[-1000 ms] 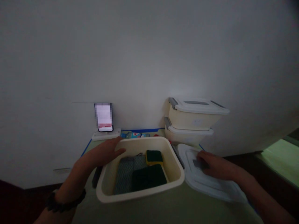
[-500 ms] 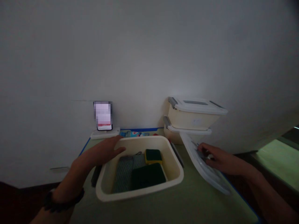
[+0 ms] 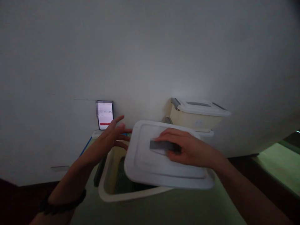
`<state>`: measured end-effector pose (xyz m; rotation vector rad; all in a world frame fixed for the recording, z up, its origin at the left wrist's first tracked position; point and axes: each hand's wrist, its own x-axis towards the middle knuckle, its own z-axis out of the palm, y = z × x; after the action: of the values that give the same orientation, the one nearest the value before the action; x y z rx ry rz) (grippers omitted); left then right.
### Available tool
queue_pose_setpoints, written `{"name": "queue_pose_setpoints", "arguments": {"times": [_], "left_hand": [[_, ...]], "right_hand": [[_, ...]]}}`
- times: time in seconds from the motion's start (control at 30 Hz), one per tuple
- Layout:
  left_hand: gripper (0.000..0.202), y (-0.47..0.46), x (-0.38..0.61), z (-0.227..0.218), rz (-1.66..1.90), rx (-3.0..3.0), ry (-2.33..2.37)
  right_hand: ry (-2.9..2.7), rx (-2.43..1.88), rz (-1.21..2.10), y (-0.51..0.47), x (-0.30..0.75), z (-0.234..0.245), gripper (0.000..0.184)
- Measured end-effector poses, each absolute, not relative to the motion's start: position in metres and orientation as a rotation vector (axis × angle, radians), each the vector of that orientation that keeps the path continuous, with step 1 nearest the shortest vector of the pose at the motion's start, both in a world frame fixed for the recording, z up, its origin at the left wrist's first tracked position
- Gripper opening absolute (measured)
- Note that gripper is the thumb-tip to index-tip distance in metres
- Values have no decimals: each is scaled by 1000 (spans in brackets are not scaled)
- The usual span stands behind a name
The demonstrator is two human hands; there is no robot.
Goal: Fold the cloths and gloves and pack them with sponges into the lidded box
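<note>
My right hand [image 3: 181, 145] grips the grey handle of a white plastic lid [image 3: 145, 165]. The lid hangs slightly tilted over the right part of an open cream storage box [image 3: 105, 187] and covers much of its mouth. With fingers spread, my left hand [image 3: 114, 134] is raised at the lid's left edge, above the box's back left corner; whether it touches the lid I cannot tell. Inside the box, a strip of grey-green mesh cloth [image 3: 123, 178] shows at the left, while the other contents are hidden under the lid.
Two lidded cream boxes are stacked at the back right; the upper box [image 3: 197, 118] shows grey clips. A phone [image 3: 105, 115] with a lit screen leans upright near the wall [image 3: 145, 62]. Blue tape edges the green tabletop [image 3: 117, 212].
My right hand has swung the lid from beside the box leftward over it, turning it flatter. My left hand has lifted from the box's rim, fingers now spread. The sponges are now covered.
</note>
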<state>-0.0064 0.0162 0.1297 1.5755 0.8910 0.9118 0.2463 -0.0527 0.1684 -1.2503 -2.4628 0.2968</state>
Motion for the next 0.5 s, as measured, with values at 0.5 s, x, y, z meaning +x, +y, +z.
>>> {"name": "queue_pose_setpoints", "arguments": {"times": [0.5], "left_hand": [[58, 25, -10, 129, 1174, 1418, 957]], "right_hand": [[-1678, -1533, 406, -21, 263, 139, 54]]}}
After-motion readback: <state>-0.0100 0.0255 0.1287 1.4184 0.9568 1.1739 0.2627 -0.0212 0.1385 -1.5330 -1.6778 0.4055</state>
